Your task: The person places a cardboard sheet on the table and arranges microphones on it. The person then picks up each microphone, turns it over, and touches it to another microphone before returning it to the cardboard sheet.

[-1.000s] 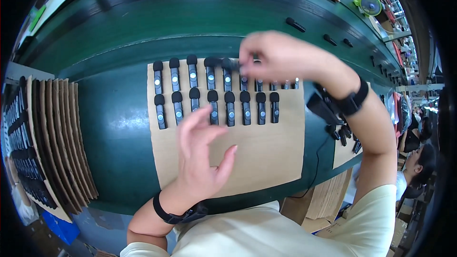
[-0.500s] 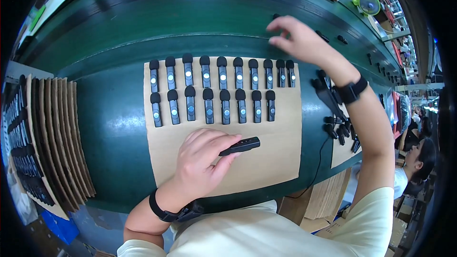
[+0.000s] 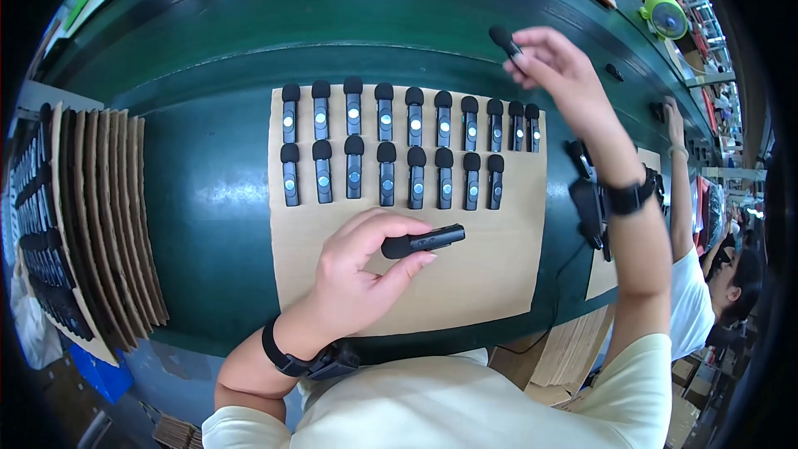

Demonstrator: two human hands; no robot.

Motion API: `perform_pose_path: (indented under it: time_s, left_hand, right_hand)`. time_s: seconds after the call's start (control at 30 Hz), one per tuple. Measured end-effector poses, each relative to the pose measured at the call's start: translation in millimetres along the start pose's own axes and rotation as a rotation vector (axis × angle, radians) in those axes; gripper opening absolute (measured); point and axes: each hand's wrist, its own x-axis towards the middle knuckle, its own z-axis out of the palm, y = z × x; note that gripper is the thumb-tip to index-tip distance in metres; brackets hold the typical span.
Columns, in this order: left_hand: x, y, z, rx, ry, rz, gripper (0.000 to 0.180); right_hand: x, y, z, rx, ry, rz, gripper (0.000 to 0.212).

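My left hand (image 3: 353,262) pinches a small black wireless microphone (image 3: 440,238) between thumb and fingers, over the near half of a cardboard sheet (image 3: 449,291). The microphone lies sideways, its rounded foam end toward my palm. Up beyond the sheet's far right corner, my right hand (image 3: 559,66) is closed on a second black microphone (image 3: 502,38), whose foam tip points up and to the left. On the sheet stand two rows of like microphones, a far row (image 3: 353,112) and a shorter near row (image 3: 386,176), foam ends away from me, most showing a small light disc.
Upright cardboard sheets (image 3: 112,224) stand stacked at the left, with microphones on the outermost one. Black devices (image 3: 588,204) and a cable lie right of the sheet. A co-worker's arm (image 3: 680,175) reaches along the green bench at the far right. A green fan (image 3: 665,15) stands beyond.
My right hand has closed on a microphone and lifted it. The left hand's microphone has turned slightly, showing its side. A co-worker's arm has come into view, and the whole view has shifted.
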Motion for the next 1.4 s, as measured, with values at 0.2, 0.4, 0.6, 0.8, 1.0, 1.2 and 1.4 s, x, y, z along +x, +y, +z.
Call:
perform_pose_path:
  time_s: [0.2,0.4,0.6,0.8,1.0,1.2,1.4]
  left_hand:
    - [0.9,0.6,0.6,-0.010,-0.003,0.045,0.028]
    - [0.7,5.8,-4.3,0.031,0.009,0.031,0.027]
    - [0.9,1.1,-6.0,0.066,-0.014,0.103,0.027]
    - [0.0,0.7,-0.4,0.064,-0.031,0.115,0.030]
    - [0.1,0.1,0.6,0.038,-0.051,0.117,0.032]
    - [-0.7,0.0,0.5,0.047,-0.062,0.122,0.033]
    - [0.1,1.4,-0.7,0.044,-0.061,0.110,0.033]
  right_hand:
    - [-106.6,-17.7,57.8,0.546,-0.005,-0.106,0.027]
    - [-146.1,-18.4,86.3,0.331,0.134,-0.161,0.028]
    - [-153.5,3.4,96.4,0.170,0.192,-0.252,0.027]
    - [-153.5,1.2,96.8,0.109,0.143,-0.312,0.029]
    - [-152.1,1.3,95.7,0.061,0.182,-0.373,0.034]
    - [-152.5,0.2,93.6,0.025,0.181,-0.402,0.033]
    - [-152.6,-0.2,92.5,0.008,0.180,-0.406,0.032]
